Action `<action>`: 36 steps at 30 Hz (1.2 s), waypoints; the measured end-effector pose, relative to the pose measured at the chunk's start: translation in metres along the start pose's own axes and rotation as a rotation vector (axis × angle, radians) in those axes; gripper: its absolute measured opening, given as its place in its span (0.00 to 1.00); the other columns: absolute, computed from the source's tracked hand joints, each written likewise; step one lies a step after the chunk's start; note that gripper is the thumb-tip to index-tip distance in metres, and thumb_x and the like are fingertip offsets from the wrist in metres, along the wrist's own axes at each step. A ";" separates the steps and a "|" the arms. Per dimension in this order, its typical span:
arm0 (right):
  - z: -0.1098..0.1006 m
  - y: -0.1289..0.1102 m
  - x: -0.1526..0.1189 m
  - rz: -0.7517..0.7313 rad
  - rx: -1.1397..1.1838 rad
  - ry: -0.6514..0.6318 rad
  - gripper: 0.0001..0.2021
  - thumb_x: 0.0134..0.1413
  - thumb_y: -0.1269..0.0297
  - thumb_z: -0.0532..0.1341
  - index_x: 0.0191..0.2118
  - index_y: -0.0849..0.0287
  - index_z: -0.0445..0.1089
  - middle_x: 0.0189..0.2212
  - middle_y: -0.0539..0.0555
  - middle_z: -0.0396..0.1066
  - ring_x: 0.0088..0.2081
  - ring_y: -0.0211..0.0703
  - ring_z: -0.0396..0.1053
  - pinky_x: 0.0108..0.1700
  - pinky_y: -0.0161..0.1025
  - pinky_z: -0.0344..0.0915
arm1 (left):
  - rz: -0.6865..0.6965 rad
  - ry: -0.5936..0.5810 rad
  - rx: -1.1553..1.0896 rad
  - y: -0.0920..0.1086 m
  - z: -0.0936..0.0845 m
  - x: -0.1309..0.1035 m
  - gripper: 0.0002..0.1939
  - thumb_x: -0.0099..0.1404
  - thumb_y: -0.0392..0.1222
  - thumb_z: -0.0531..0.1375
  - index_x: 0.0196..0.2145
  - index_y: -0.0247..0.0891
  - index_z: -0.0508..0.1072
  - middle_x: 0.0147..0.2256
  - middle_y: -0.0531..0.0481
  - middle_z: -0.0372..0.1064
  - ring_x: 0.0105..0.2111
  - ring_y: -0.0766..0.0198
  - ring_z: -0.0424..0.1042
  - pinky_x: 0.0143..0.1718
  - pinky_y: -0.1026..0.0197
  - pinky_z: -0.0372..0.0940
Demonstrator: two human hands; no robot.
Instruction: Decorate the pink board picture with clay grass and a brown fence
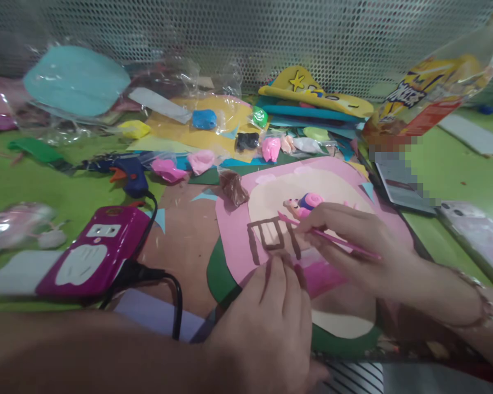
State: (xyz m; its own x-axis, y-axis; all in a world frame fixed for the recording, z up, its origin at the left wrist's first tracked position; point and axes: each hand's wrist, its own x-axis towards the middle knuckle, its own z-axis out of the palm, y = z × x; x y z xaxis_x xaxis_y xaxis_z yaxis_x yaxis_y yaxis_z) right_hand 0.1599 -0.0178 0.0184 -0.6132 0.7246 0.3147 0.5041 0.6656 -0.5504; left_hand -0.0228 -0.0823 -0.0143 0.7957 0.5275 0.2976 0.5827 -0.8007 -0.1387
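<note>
My right hand [353, 246] grips a thin pink modelling tool [353, 247], its tip near the brown clay outline. My left hand [267, 323] presses its bunched fingertips to the paper at the lower end of that brown clay frame [253, 243]; what is under or between them is hidden. Beneath both hands lies a layered paper picture with a pink border [235, 221], a cream centre [339, 325] and a green backing [221, 271]. A pink and blue clay snail-like figure [311, 201] sits on it, just above my right fingers. A bagged brown clay lump [234, 187] rests at its upper left edge.
Left stand a magenta power strip [119, 241] with a black cord [178, 298] and a blue glue gun [133, 176]. Bagged clay lumps [201, 161] and foam sheets [176, 128] lie behind. A snack bag [427, 93] and phone [476, 230] are right.
</note>
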 end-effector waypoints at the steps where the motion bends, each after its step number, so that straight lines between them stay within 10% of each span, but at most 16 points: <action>1: -0.001 -0.001 -0.001 0.005 0.004 0.000 0.08 0.55 0.77 0.54 0.37 0.61 0.66 0.30 0.51 0.67 0.32 0.35 0.65 0.33 0.33 0.63 | 0.006 -0.004 -0.001 -0.001 0.000 0.000 0.38 0.56 0.66 0.55 0.44 0.23 0.72 0.44 0.31 0.71 0.45 0.44 0.70 0.45 0.51 0.64; 13: -0.005 -0.007 -0.008 -0.183 -0.111 -0.121 0.09 0.60 0.74 0.49 0.36 0.61 0.66 0.30 0.57 0.70 0.32 0.41 0.67 0.32 0.38 0.66 | -0.010 0.037 -0.017 -0.004 -0.002 0.001 0.36 0.55 0.65 0.56 0.43 0.24 0.71 0.44 0.30 0.71 0.45 0.44 0.71 0.45 0.51 0.64; 36: 0.001 -0.008 -0.008 -0.109 -0.118 -0.168 0.14 0.62 0.72 0.47 0.32 0.62 0.68 0.32 0.59 0.71 0.35 0.42 0.70 0.37 0.39 0.71 | -0.043 0.098 -0.078 -0.007 0.014 -0.003 0.38 0.59 0.69 0.48 0.50 0.31 0.64 0.49 0.34 0.63 0.53 0.36 0.62 0.53 0.43 0.57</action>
State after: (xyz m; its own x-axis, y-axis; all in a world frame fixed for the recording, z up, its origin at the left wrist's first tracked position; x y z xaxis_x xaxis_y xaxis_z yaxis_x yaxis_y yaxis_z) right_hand 0.1602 -0.0291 0.0194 -0.7555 0.6140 0.2285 0.4910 0.7615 -0.4231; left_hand -0.0271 -0.0746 -0.0273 0.7481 0.5345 0.3932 0.5981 -0.7998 -0.0507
